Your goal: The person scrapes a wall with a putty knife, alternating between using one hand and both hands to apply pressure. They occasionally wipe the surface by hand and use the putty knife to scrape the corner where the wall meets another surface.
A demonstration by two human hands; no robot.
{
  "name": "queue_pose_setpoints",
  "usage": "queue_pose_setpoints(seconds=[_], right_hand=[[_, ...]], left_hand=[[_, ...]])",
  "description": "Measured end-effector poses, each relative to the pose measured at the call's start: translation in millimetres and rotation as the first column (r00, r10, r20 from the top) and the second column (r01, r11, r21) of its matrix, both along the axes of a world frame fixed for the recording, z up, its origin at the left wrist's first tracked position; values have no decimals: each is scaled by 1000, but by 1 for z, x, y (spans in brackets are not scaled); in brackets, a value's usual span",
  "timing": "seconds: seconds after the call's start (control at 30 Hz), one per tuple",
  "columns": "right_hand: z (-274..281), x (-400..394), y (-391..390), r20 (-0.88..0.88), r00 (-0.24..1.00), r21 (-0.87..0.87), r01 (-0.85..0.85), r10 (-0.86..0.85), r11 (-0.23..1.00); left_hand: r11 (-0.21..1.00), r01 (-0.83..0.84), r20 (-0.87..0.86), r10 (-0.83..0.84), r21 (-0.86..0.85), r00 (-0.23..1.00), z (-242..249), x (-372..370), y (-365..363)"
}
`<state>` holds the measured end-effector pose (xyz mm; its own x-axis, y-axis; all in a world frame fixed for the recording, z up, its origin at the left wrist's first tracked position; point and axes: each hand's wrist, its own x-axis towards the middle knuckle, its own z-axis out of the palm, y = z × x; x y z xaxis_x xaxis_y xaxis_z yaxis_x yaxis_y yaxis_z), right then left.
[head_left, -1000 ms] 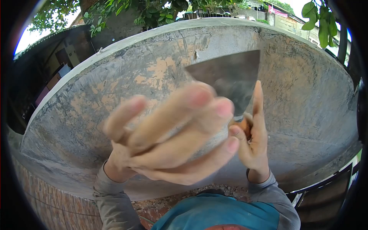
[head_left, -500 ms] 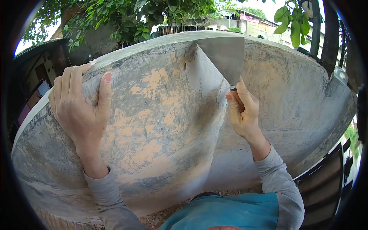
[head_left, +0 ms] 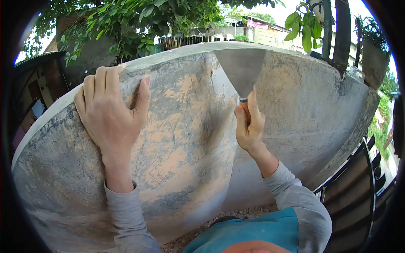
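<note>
My right hand [head_left: 249, 126] is closed round the short handle of a wide putty knife [head_left: 241, 69]. The metal blade points up, its broad edge at the rim of a large curved grey wall [head_left: 168, 139] with peach-coloured patches. Below the blade a raised ridge runs down the wall, with a dark shadow to its left. My left hand [head_left: 112, 111] rests on the wall at the upper left, fingertips over the rim and thumb apart on the near face, holding no tool.
Leafy branches [head_left: 139, 21] hang behind the rim. Dark metal posts [head_left: 342, 33] rise at the upper right, and a dark slatted fence [head_left: 350, 189] stands at the lower right. Rubble [head_left: 185, 241] lies at the foot of the wall.
The putty knife has turned more upright and its handle now shows, with my right hand slightly left and lower in view. My left hand appears further right. The view has shifted.
</note>
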<state>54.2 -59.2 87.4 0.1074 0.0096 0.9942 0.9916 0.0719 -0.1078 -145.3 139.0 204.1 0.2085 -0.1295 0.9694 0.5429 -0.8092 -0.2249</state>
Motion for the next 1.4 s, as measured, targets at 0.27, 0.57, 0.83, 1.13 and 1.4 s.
queue_pose_setpoints(seconds=[0.27,0.57,0.83,1.13,1.4], right_hand=[[-15,-2,25,4,1000,258,-30,30,966],[-3,-19,30,-105,986,6,132,-130,991],[-18,-8,40,-106,993,-4,43,-43,999],[-39,-17,14,-164,970,127,-162,181,979],[-73,-37,-7,-264,840,492,-306,474,815]], left_hand=[[1000,23,44,-22,-11,999,2,2,2],[999,-28,43,29,-24,999,2,4,-1],[996,-71,17,72,-54,997,2,5,-3],[979,-189,39,187,69,982,-9,12,-6],[988,-108,-401,142,108,905,-72,138,-88]])
